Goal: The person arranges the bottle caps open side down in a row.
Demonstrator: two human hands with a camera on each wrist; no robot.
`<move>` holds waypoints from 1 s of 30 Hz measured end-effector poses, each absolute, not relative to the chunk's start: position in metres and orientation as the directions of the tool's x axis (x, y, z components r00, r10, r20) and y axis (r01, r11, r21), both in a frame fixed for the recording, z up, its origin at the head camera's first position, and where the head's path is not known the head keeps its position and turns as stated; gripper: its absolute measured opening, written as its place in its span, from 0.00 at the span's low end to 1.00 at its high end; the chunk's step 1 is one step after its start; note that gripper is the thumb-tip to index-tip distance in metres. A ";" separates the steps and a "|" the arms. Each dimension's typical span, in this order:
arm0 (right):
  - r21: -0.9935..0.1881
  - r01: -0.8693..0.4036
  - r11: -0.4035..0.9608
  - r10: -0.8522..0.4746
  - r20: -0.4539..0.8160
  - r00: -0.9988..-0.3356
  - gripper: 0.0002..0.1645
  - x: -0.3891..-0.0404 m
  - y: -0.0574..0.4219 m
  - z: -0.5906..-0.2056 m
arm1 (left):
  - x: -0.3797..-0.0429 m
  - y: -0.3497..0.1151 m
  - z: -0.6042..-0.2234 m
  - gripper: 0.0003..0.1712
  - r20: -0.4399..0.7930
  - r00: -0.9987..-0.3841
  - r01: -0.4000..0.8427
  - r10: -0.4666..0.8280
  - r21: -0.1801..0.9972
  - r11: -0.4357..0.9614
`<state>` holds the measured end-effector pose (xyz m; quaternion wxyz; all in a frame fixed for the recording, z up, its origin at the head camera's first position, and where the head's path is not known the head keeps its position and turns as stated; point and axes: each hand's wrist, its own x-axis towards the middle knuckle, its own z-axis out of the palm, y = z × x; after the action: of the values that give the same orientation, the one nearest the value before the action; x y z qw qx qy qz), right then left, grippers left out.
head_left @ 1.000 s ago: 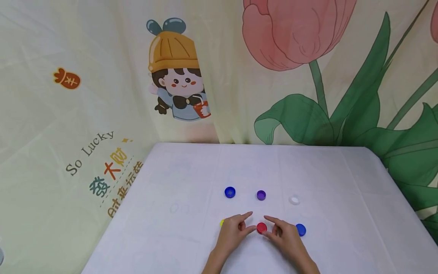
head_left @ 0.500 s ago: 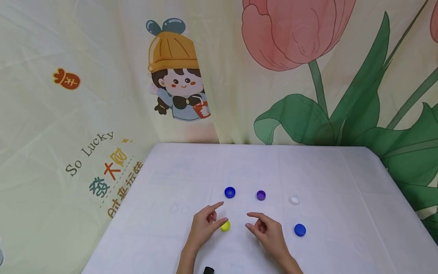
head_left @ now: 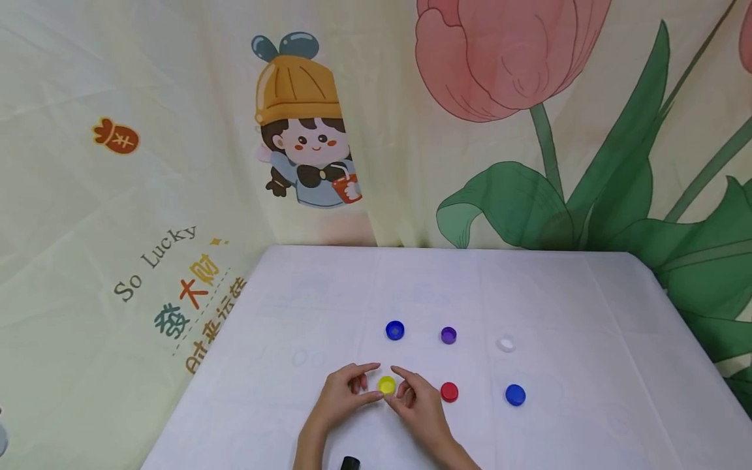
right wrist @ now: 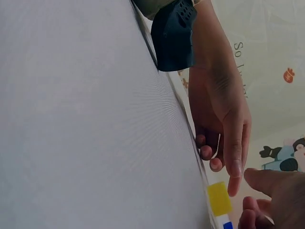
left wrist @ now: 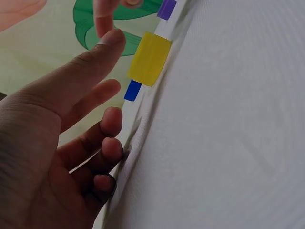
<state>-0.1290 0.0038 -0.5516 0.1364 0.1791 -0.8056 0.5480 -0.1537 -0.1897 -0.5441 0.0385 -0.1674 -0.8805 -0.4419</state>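
Note:
In the head view a yellow bottle cap (head_left: 386, 385) lies on the white-covered table between the two hands. My left hand (head_left: 345, 393) is at its left, index finger stretched past the cap and thumb tip right at its near rim. From the other side my right hand (head_left: 418, 406) frames it in the same way, its other fingers loosely bent. Neither hand pinches the cap. The left wrist view has the yellow cap (left wrist: 150, 59) standing beyond the left thumb. In the right wrist view the cap (right wrist: 219, 198) sits beside the left hand's fingertips.
A red cap (head_left: 449, 391) and a blue cap (head_left: 515, 395) lie to the right in the same row. Behind them are a darker blue cap (head_left: 395, 330), a purple cap (head_left: 448, 335) and a clear white cap (head_left: 506, 343). A printed curtain (head_left: 405, 130) hangs behind the table.
Both hands have moved left from around the red cap to around the yellow one. The red cap, hidden half a second ago, shows again. The caps keep their places.

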 end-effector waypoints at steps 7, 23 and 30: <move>-0.785 -0.373 0.496 -0.168 0.334 -0.927 0.28 -0.133 0.003 -0.560 | -0.154 -0.191 -0.546 0.25 0.212 -0.932 0.348 0.292 0.743 0.572; -0.770 -0.322 0.551 -0.193 0.258 -0.947 0.19 -0.134 0.001 -0.561 | -0.152 -0.188 -0.543 0.18 0.177 -0.941 0.325 0.290 0.717 0.617; -0.798 -0.363 0.481 -0.213 0.295 -0.931 0.17 -0.132 0.006 -0.560 | -0.149 -0.186 -0.542 0.15 0.232 -0.924 0.368 0.303 0.752 0.548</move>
<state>-0.1319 0.0063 -0.5600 0.0780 0.1680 -0.8570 0.4810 -0.1495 -0.1861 -0.5420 0.0374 -0.1907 -0.8788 -0.4357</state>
